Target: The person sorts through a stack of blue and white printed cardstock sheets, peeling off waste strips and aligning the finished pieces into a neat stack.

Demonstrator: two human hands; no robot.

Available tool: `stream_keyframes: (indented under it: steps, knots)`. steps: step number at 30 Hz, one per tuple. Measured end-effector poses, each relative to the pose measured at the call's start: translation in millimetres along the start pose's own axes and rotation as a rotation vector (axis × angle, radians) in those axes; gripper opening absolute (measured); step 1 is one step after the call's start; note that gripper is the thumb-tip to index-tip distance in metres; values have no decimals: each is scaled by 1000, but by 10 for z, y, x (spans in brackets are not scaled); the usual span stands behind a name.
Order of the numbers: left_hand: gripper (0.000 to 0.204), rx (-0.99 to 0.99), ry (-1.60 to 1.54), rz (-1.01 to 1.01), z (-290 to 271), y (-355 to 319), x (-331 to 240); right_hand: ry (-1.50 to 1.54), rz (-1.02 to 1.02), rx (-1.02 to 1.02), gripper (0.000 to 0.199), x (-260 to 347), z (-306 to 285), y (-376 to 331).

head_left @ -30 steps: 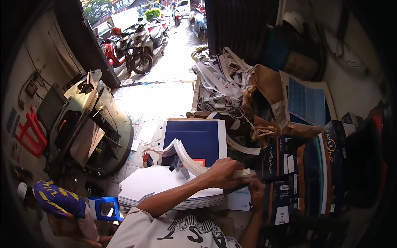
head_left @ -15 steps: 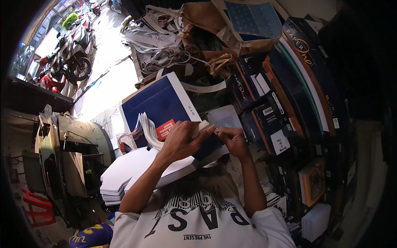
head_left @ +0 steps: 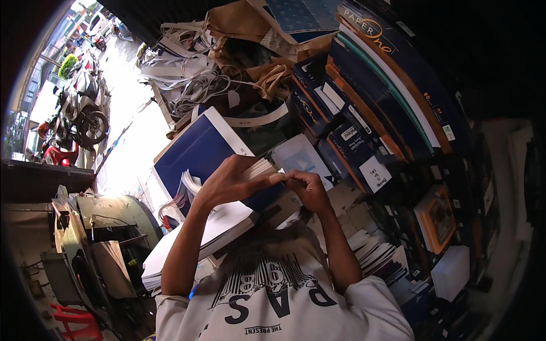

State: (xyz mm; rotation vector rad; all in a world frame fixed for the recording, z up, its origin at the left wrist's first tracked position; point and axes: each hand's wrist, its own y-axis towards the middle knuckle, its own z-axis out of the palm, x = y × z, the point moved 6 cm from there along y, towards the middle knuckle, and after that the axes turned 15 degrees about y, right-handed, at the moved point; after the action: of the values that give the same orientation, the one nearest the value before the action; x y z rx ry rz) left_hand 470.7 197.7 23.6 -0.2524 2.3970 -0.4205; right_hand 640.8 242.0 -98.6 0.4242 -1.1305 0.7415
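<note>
My left hand (head_left: 230,181) is closed around a thick sheaf of white paper sheets (head_left: 260,169), its thumb stretched along the near side. The sheaf curves below that hand, and its other end (head_left: 190,183) fans out to the left. My right hand (head_left: 310,190) pinches at the sheaf's right end, with its fingertips meeting my left thumb. Under my hands lies a dark blue board with a white border (head_left: 196,156). Nearer to me is a stack of white paper (head_left: 199,236), partly covered by my left forearm.
Dark blue paper cartons (head_left: 364,145) are piled on the right. Paper strips (head_left: 187,74) and crumpled brown wrapping (head_left: 273,79) lie at the back. A rounded machine (head_left: 122,213) stands left, with a red chair (head_left: 77,321) below. Motorcycles (head_left: 85,113) are parked outside.
The view has shifted, and the surroundings sit differently in it. Both my hands keep hold of the sheaf; my left thumb and right fingertips now meet at its end.
</note>
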Motion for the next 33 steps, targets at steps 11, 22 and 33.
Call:
stream_keyframes:
  steps: [11,22,33]
  knots:
    - [86,381,17,-142,95,68,204,-85,-203,-284,33,41,55,131]
    - [77,338,-30,-213,127,309,421,-575,47,-329,41,142,-187,187]
    - [36,-216,378,218,-50,227,-207,-178,-147,-112,53,466,478,225]
